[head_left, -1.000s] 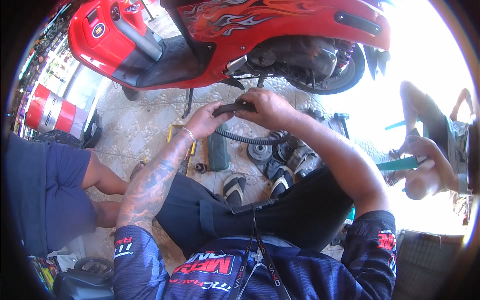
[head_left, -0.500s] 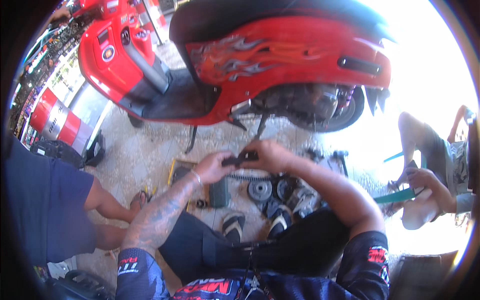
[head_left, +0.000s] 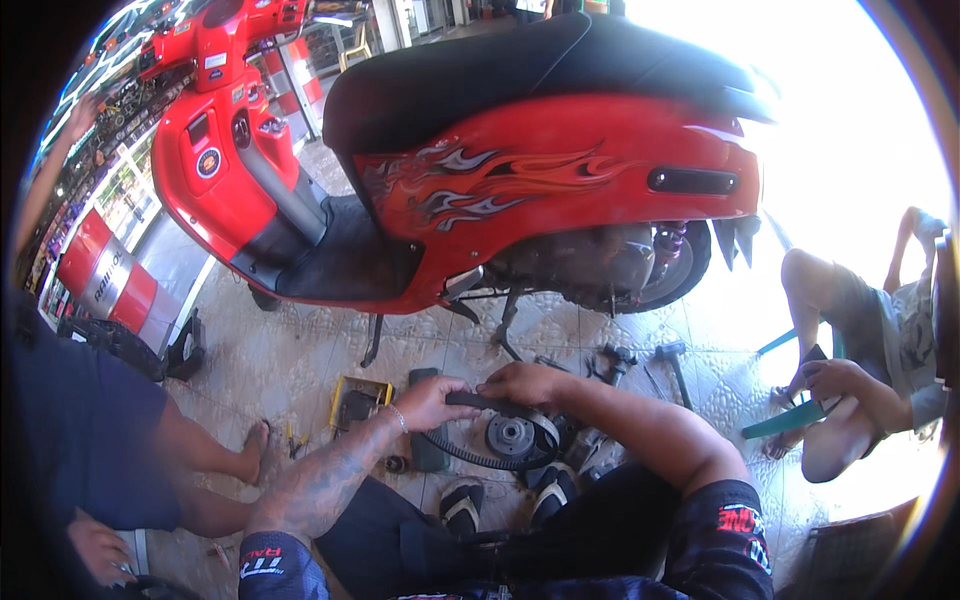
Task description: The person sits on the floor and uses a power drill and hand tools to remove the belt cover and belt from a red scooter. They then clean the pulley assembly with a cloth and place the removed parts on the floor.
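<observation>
Both my hands pinch the upper part of a black toothed drive belt (head_left: 490, 404), whose loop hangs down below them. My left hand (head_left: 438, 404) is closed on it at the left, its wrist wearing a bracelet. My right hand (head_left: 522, 385) grips the belt from above, close beside the left. Beneath the loop, a round grey metal pulley (head_left: 508, 437) lies on the floor and shows through it. A dark green block-like thing (head_left: 430, 455) sits partly hidden behind my left hand and the belt.
A red scooter (head_left: 560, 190) with flame graphics stands ahead on its stand. A hammer (head_left: 673, 360) and several metal parts lie on the tiles to the right. A yellow-edged tray (head_left: 338, 400) is left. People are at both sides, one seated on the right (head_left: 850, 380).
The view has tilted up, showing more of the scooter. The belt, bunched and blurred between my hands before, now shows as an open loop hanging beneath them.
</observation>
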Available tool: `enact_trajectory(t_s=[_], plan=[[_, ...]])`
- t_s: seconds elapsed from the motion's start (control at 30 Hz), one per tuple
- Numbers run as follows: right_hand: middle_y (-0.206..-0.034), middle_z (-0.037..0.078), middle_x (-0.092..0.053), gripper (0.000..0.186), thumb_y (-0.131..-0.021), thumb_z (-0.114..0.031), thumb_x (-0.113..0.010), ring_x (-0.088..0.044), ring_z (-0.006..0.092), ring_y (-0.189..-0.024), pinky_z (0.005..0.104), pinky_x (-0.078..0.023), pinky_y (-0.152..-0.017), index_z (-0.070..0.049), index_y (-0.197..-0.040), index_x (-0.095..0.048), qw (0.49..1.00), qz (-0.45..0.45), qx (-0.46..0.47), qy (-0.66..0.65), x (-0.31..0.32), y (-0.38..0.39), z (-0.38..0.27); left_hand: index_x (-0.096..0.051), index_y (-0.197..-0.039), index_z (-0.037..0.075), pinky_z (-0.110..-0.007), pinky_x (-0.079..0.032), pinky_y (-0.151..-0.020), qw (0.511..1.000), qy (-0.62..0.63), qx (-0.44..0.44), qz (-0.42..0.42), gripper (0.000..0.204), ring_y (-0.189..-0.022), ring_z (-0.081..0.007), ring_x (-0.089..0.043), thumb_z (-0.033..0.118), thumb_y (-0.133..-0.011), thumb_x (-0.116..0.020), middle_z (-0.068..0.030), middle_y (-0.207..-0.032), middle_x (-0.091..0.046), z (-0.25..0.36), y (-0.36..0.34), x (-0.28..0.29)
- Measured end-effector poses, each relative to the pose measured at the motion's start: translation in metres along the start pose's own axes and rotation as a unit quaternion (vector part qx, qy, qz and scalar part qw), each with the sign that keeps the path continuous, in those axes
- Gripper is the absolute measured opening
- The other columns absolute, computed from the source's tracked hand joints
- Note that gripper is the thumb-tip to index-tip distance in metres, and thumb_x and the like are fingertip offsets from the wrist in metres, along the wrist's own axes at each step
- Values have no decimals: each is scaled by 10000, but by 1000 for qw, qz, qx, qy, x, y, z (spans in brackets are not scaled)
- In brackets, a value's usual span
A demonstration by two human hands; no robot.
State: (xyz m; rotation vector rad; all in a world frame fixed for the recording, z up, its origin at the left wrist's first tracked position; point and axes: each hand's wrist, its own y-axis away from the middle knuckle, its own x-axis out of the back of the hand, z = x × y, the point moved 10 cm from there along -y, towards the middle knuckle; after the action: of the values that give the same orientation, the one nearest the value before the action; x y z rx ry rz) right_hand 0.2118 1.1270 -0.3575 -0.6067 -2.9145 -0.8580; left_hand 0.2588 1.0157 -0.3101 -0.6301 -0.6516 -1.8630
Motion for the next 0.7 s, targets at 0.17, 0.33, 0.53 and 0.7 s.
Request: enact_trajectory(t_s=[0.17, 0.33, 0.53, 0.7], plan=[[-1141, 99, -700, 484, -992, -365, -634, -635, 140, -912, 304, -511, -855, 33, -1265, -664, 1000, -4, 9, -20, 5, -4, -1, -733, -1129, 106, -337, -517, -864, 998, 47, 35, -13, 322, -915, -185, -700, 297, -877, -796, -115, -1001, -750, -4, -2, -3], [-933, 72, -718, 614, -919, -540, -697, -653, 139, -825, 328, -520, -766, 32, -1144, -704, 999, -6, 13, 35, 9, 14, -14, -728, -1035, 74, -341, -522, -746, 996, 76, 34, 16, 316, -812, -191, -695, 324, -858, -808, -114, -910, -736, -8, 1, -6], [-892, 81, -727, 637, -882, -585, -719, -621, 142, -816, 326, -498, -784, 9, -1111, -738, 991, 35, 63, 114, 19, 15, -35, -722, -1086, 77, -368, -522, -836, 996, 73, -27, 33, 380, -940, -284, -706, 349, -838, -818, -157, -1000, -728, 14, 3, 3], [-953, 96, -732, 641, -929, -594, -647, -625, 161, -860, 344, -498, -820, 14, -1112, -738, 993, 38, 10, 114, 1, 9, -13, -740, -1083, 84, -381, -532, -831, 999, 39, 6, 26, 370, -928, -310, -720, 369, -856, -802, -175, -987, -732, 4, 11, -5]])
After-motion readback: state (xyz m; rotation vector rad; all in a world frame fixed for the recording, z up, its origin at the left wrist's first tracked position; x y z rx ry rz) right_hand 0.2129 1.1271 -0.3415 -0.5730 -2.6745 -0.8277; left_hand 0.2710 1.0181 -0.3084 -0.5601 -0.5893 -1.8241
